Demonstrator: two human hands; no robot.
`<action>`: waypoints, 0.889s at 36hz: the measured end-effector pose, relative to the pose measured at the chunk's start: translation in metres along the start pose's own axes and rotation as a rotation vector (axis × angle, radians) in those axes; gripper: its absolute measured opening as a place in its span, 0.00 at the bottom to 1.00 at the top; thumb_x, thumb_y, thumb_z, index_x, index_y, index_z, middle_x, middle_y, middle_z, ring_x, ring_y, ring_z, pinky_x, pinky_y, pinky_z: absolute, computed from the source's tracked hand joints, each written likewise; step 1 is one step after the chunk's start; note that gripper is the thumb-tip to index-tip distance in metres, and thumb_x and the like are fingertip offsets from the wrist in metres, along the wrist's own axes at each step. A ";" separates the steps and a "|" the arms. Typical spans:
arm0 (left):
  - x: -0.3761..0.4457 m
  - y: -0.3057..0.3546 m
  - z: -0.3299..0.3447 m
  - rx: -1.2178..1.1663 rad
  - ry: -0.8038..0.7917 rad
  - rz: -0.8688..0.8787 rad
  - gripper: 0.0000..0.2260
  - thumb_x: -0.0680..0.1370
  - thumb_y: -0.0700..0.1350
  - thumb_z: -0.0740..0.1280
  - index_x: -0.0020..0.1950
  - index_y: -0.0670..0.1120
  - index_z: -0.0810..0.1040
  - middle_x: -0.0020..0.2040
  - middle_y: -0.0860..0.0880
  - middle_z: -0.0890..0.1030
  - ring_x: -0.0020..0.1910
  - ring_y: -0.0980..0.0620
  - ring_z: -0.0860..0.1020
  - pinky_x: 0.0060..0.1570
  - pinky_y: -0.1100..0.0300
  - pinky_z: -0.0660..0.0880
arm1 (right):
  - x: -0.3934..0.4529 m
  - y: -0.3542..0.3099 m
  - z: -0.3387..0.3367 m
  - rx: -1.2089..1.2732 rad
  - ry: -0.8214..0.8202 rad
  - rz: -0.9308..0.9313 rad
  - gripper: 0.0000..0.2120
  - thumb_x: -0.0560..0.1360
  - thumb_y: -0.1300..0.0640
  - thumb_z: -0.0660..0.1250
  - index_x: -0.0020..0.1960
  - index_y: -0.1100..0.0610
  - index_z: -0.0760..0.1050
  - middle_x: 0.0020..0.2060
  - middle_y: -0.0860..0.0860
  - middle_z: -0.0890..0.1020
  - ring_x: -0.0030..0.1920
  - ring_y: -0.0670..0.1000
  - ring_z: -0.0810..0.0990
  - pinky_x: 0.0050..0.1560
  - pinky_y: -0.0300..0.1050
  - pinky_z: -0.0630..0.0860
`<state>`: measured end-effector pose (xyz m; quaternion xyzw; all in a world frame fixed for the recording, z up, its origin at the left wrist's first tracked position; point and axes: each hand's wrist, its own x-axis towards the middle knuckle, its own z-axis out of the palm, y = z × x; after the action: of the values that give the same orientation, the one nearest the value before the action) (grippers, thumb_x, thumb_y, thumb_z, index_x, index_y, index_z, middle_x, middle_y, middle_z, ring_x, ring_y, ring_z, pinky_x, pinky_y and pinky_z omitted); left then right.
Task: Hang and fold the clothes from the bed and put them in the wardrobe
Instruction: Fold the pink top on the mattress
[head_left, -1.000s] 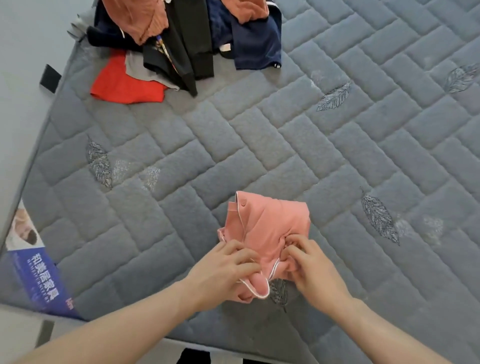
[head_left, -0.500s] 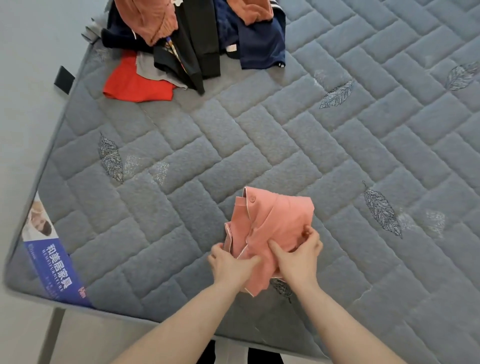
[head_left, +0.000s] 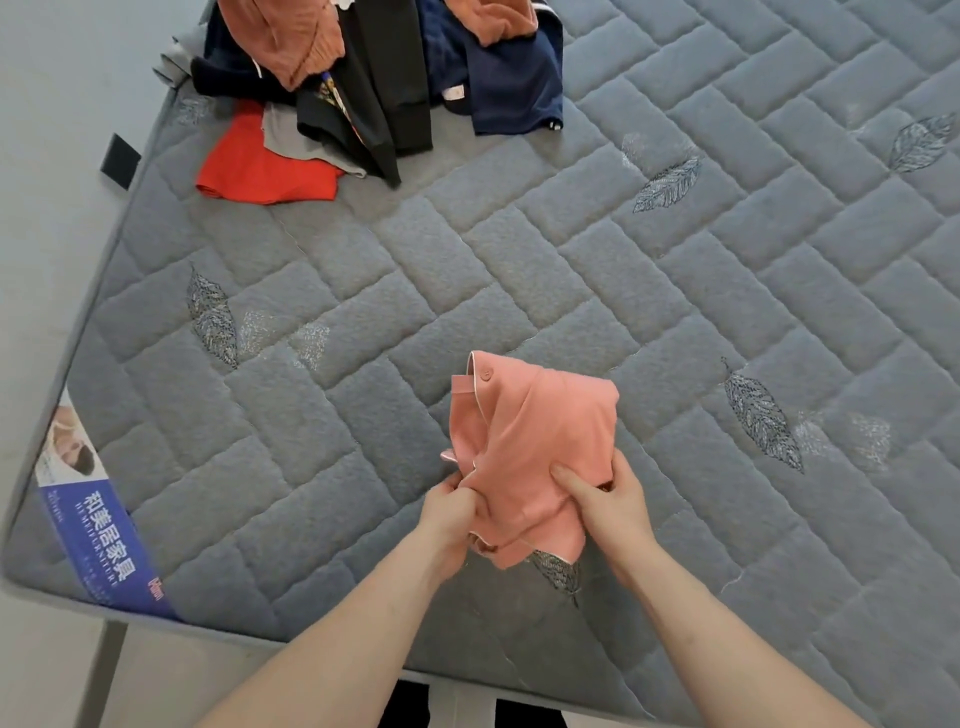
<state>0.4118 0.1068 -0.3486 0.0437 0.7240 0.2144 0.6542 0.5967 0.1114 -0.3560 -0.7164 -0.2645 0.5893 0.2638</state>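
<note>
The folded pink garment (head_left: 535, 447) sits near the front edge of the bed (head_left: 675, 312), its long axis running away from the person, directly ahead of both hands. The left hand (head_left: 449, 512) pinches its near left corner; the right hand (head_left: 610, 501) grips the near right edge, thumb on top. The unsorted clothes pile (head_left: 363, 88) lies far left.

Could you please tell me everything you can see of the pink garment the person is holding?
The pink garment is a salmon-pink, soft-looking cloth folded into a compact bundle, with pale piping along one edge and a matching button near its top corner. It sits over the grey quilted mattress near its front edge. The left hand grips its lower left side and the right hand pinches its lower right side, thumb on top.
</note>
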 end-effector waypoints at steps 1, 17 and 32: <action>0.000 0.000 0.004 -0.006 -0.015 -0.025 0.25 0.61 0.33 0.63 0.58 0.40 0.79 0.39 0.45 0.82 0.38 0.45 0.78 0.34 0.59 0.71 | 0.000 0.001 0.005 -0.030 -0.001 0.002 0.23 0.70 0.52 0.80 0.62 0.48 0.76 0.53 0.45 0.85 0.51 0.41 0.83 0.55 0.44 0.79; 0.001 0.066 0.016 0.220 0.056 0.002 0.41 0.62 0.54 0.78 0.72 0.41 0.71 0.48 0.49 0.83 0.44 0.50 0.80 0.42 0.57 0.75 | 0.002 0.015 0.030 -0.231 0.007 0.049 0.49 0.52 0.43 0.83 0.69 0.46 0.66 0.58 0.51 0.76 0.56 0.50 0.80 0.61 0.53 0.79; 0.028 0.060 0.032 -0.234 -0.045 -0.132 0.30 0.77 0.68 0.66 0.69 0.47 0.77 0.59 0.42 0.84 0.58 0.42 0.81 0.48 0.46 0.82 | 0.029 -0.020 -0.007 -0.298 -0.195 -0.191 0.40 0.61 0.65 0.72 0.64 0.34 0.68 0.59 0.41 0.77 0.57 0.41 0.77 0.54 0.41 0.75</action>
<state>0.4257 0.1788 -0.3545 -0.0761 0.6803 0.2530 0.6837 0.6074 0.1454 -0.3620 -0.6588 -0.4397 0.5824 0.1827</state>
